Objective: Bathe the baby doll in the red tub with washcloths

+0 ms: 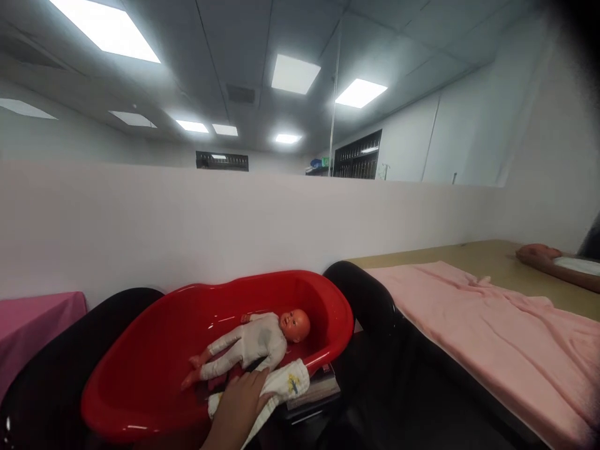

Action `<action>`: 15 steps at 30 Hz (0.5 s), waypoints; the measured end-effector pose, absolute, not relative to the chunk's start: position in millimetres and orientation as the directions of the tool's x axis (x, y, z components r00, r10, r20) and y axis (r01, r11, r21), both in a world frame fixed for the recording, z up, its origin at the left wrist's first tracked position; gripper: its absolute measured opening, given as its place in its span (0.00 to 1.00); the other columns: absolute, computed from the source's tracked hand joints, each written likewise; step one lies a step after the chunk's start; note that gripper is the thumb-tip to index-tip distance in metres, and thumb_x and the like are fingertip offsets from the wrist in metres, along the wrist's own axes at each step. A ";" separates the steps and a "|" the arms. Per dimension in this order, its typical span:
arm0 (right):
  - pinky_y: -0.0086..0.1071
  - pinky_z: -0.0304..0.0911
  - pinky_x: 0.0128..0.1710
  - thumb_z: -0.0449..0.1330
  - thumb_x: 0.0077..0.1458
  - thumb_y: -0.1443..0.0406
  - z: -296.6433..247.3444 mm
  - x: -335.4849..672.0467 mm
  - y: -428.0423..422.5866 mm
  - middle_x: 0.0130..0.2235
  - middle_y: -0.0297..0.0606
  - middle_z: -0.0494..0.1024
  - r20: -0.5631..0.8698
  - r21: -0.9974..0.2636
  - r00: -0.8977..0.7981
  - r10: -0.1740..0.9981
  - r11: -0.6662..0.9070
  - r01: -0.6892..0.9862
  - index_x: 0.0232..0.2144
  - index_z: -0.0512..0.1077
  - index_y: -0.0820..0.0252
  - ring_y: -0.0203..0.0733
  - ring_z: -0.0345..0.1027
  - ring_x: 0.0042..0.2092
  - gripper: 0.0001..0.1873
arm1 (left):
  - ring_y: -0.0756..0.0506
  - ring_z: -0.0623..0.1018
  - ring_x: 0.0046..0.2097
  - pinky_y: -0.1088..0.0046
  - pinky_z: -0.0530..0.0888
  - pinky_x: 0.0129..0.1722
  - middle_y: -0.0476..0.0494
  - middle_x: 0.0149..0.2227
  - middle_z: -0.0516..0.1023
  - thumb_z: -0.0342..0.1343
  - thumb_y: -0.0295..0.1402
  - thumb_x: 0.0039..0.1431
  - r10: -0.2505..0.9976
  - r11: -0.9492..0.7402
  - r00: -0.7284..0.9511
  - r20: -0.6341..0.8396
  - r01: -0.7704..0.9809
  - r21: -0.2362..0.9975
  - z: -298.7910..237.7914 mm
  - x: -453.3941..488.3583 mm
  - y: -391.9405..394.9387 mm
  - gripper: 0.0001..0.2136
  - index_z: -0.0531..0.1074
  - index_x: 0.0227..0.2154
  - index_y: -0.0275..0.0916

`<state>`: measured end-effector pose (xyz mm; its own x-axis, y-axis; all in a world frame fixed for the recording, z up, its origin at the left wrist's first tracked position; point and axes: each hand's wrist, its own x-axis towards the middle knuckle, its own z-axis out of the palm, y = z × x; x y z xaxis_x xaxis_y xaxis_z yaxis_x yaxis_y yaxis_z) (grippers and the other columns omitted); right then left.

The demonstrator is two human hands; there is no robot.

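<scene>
A baby doll (255,344) in a white sleepsuit lies on its back in a red plastic baby tub (154,350), head toward the right. One of my hands (237,409) reaches up from the bottom edge; I cannot tell which hand it is. It rests on a white cloth (288,384) draped over the tub's near rim, fingers lying flat just below the doll's body. My other hand is out of view.
A pink towel (492,337) covers a wooden table (487,256) at right, where another person's arm (548,259) lies at the far end. A white partition wall (234,219) runs behind. Black rounded surfaces (370,300) flank the tub; pink fabric (32,325) sits at left.
</scene>
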<state>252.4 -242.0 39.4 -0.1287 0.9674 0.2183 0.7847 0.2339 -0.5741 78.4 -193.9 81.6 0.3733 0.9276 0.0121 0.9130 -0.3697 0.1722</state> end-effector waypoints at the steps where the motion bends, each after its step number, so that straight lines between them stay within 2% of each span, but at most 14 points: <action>1: 0.52 0.64 0.34 0.51 0.36 0.58 23.3 264.7 -252.3 0.51 0.02 0.72 0.180 -0.562 -0.098 0.979 0.184 0.807 0.41 0.71 0.16 0.56 0.47 0.64 0.29 | 0.36 0.73 0.54 0.55 0.67 0.53 0.39 0.55 0.74 0.44 0.38 0.63 0.925 -0.379 0.375 0.058 0.908 0.176 75.9 76.5 -194.3 0.22 0.67 0.58 0.40; 2: 0.51 0.65 0.40 0.52 0.37 0.57 5.9 279.1 -266.3 0.55 0.08 0.70 0.132 -0.505 -0.032 0.991 0.095 0.858 0.47 0.69 0.19 0.56 0.47 0.65 0.32 | 0.38 0.74 0.53 0.57 0.68 0.53 0.40 0.54 0.75 0.43 0.36 0.64 0.918 -0.396 0.381 0.114 0.899 0.187 70.5 73.4 -195.2 0.21 0.68 0.57 0.41; 3: 0.55 0.63 0.43 0.55 0.37 0.58 -11.7 294.5 -282.5 0.59 0.19 0.67 0.084 -0.485 0.026 0.996 0.018 0.874 0.50 0.68 0.23 0.58 0.47 0.65 0.35 | 0.40 0.75 0.52 0.59 0.69 0.52 0.42 0.53 0.76 0.41 0.34 0.64 0.906 -0.414 0.381 0.182 0.888 0.199 65.5 69.3 -196.4 0.20 0.70 0.55 0.42; 4: 0.58 0.62 0.45 0.53 0.40 0.57 -28.3 309.6 -299.3 0.59 0.16 0.67 0.036 -0.472 0.084 0.996 -0.057 0.880 0.50 0.68 0.20 0.57 0.48 0.65 0.32 | 0.41 0.76 0.51 0.61 0.69 0.51 0.43 0.52 0.77 0.40 0.33 0.65 0.891 -0.431 0.378 0.254 0.878 0.207 61.2 64.4 -197.8 0.20 0.71 0.53 0.42; 5: 0.61 0.60 0.48 0.52 0.43 0.57 -43.0 323.5 -315.1 0.60 0.19 0.66 -0.012 -0.457 0.143 0.990 -0.133 0.880 0.51 0.68 0.23 0.59 0.48 0.65 0.31 | 0.42 0.77 0.49 0.63 0.70 0.49 0.44 0.50 0.78 0.39 0.33 0.65 0.874 -0.440 0.363 0.323 0.873 0.210 57.6 58.9 -199.3 0.19 0.72 0.52 0.41; 7: 0.68 0.52 0.53 0.53 0.45 0.58 -64.5 346.5 -339.0 0.65 0.34 0.58 -0.096 -0.412 0.301 0.949 -0.313 0.856 0.58 0.65 0.39 0.65 0.44 0.66 0.35 | 0.44 0.78 0.45 0.66 0.71 0.45 0.45 0.45 0.80 0.39 0.34 0.66 0.838 -0.441 0.326 0.437 0.877 0.192 52.8 47.9 -202.6 0.19 0.74 0.49 0.40; 8: 0.67 0.51 0.56 0.54 0.45 0.57 -70.9 355.7 -345.8 0.67 0.39 0.53 -0.126 -0.389 0.408 0.904 -0.423 0.818 0.61 0.62 0.48 0.64 0.41 0.67 0.38 | 0.43 0.79 0.43 0.66 0.71 0.44 0.45 0.44 0.81 0.39 0.35 0.67 0.816 -0.441 0.313 0.487 0.881 0.172 51.4 43.2 -204.2 0.19 0.74 0.48 0.39; 9: 0.62 0.52 0.58 0.55 0.47 0.56 -74.7 363.9 -349.4 0.69 0.43 0.48 -0.147 -0.412 0.466 0.873 -0.482 0.773 0.64 0.57 0.55 0.61 0.41 0.68 0.41 | 0.43 0.78 0.43 0.65 0.70 0.44 0.44 0.43 0.81 0.40 0.35 0.67 0.791 -0.448 0.312 0.527 0.881 0.151 50.5 39.5 -205.8 0.19 0.74 0.47 0.38; 11: 0.49 0.54 0.61 0.55 0.50 0.51 -76.1 379.0 -349.4 0.69 0.51 0.44 -0.211 -0.572 0.461 0.862 -0.492 0.657 0.67 0.47 0.64 0.56 0.45 0.67 0.47 | 0.42 0.78 0.43 0.64 0.68 0.45 0.43 0.43 0.81 0.41 0.36 0.67 0.743 -0.481 0.331 0.582 0.869 0.120 50.3 35.2 -208.5 0.18 0.74 0.46 0.36; 13: 0.43 0.51 0.64 0.57 0.48 0.47 -72.1 393.3 -347.2 0.68 0.55 0.46 -0.324 -0.683 0.451 0.832 -0.536 0.496 0.67 0.42 0.68 0.54 0.46 0.67 0.54 | 0.41 0.77 0.45 0.64 0.67 0.46 0.41 0.43 0.80 0.42 0.36 0.67 0.724 -0.498 0.335 0.603 0.858 0.123 51.2 35.0 -210.6 0.17 0.73 0.46 0.35; 15: 0.40 0.46 0.66 0.59 0.46 0.44 -66.1 405.2 -350.7 0.68 0.53 0.49 -0.410 -0.753 0.411 0.814 -0.556 0.351 0.67 0.42 0.68 0.52 0.45 0.68 0.57 | 0.40 0.77 0.44 0.63 0.67 0.46 0.40 0.42 0.80 0.42 0.36 0.67 0.723 -0.483 0.308 0.619 0.866 0.132 52.2 37.3 -211.8 0.17 0.73 0.45 0.35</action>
